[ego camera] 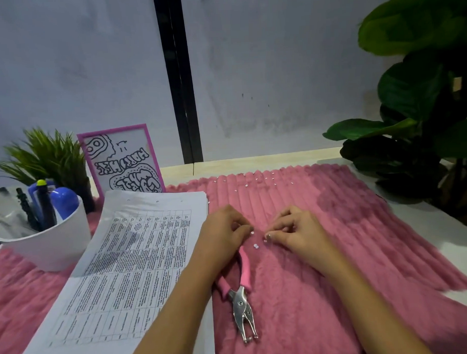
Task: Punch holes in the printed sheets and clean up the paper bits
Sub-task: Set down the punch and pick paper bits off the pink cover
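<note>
Pinching paper bits [255,245] off pink mat [335,252], left hand [223,230] and right hand [297,230] fingertip-to-thumb, hole punch [242,303] lying between forearms, printed sheets [139,246] with illegibly small text, framed sign [120,159] lettering mirrored.

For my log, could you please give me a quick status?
Left hand and right hand pinching paper bits. Hole punch lying on mat. More bits at far edge.

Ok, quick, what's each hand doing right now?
Left hand: closed, fingers pinching paper bits, it seems.
Right hand: closed, pinching paper bits too.
</note>
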Demonstrator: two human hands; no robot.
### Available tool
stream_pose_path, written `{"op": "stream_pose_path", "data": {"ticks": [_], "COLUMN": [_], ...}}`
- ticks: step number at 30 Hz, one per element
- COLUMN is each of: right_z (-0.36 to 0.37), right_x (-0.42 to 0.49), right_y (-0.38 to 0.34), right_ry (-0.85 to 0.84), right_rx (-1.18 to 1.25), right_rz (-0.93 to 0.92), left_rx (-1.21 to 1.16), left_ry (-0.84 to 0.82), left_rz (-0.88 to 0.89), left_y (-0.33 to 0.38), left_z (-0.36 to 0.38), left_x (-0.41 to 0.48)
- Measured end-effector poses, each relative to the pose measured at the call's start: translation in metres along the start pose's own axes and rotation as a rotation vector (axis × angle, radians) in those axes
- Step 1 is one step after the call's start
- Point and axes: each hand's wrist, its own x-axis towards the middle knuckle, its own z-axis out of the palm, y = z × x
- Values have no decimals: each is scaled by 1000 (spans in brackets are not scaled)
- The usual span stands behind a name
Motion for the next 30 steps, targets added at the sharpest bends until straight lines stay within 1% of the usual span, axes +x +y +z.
{"op": "stream_pose_path", "data": {"ticks": [3, 8, 10, 13, 16, 18, 20, 22, 24, 26, 28, 30], "right_z": [0, 6, 6, 5, 4, 0, -12, -33, -59, -88, -124, -163], "right_x": [-3, -3, -4, -3, 1, -3, -12, -29, -51, -83, -127, -176], "right_y": [-1, 1, 2, 4, 8, 6, -3, -11, -12, -2, 15, 36], "right_ry": [-73, -94, -102, -72, 29, 84, 138, 232, 362, 495, 617, 722], "right_rx": [-33, -168, -218, -215, -175, -102, 8, 78, 119, 136, 58, -48], "right_rz": [-14, -51, -78, -69, -39, -13, 6, -19, -96, -130, -108, -39], "left_rx": [43, 143, 138, 76, -54, -71, -103, -160, -247, -321, -384, -464], "left_ry": [-62, -118, -113, -96, 9, 66, 71, 18, -45, -136, -236, -322], "left_rz": [42, 28, 9, -66, -131, -94, -16, 89, 217, 311, 369, 403], "left_y": [5, 9, 8, 6, 6, 13, 30, 61, 98, 134, 169, 200], "left_z": [3, 6, 8, 7, -1, -5, -8, -5, 6, 28, 60, 98], "left_x": [1, 4, 4, 3, 2, -2, -8, -16, -27, -42, -60, -80]}}
